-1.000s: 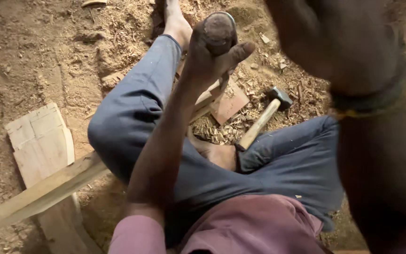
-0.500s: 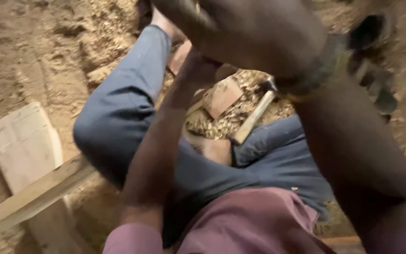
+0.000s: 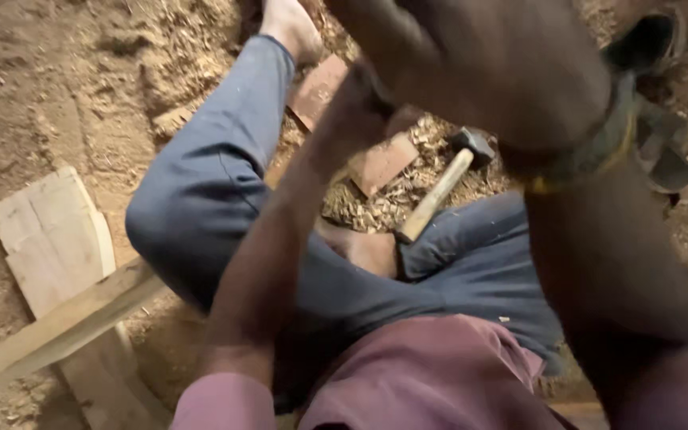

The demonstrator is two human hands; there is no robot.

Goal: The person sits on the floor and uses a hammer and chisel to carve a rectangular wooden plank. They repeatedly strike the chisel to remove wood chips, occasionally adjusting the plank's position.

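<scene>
I sit on a sawdust-strewn dirt floor in blue trousers [image 3: 201, 191]. My left hand [image 3: 348, 111] is stretched out over my knees, curled around a rounded wooden piece, of which only a dark edge shows. My right hand [image 3: 455, 64] is raised close to the camera, large and blurred, crossing in front of the left hand; a band circles its wrist [image 3: 583, 151]. Its fingers are out of sight. A hammer [image 3: 439, 187] with a pale wooden handle lies on wood chips between my legs, untouched.
Two reddish wood blocks [image 3: 384, 163] [image 3: 320, 87] lie by the hammer. A long plank [image 3: 57, 326] crosses a pale board [image 3: 49, 231] at the left. Dark sandals [image 3: 654, 159] sit at the right. One bare foot [image 3: 288, 24] is at the top, the other [image 3: 368, 251] is tucked in.
My right arm has swung up and across in front of the camera, covering the left hand and its wooden piece. The view has shifted slightly; the hammer has stayed on the ground.
</scene>
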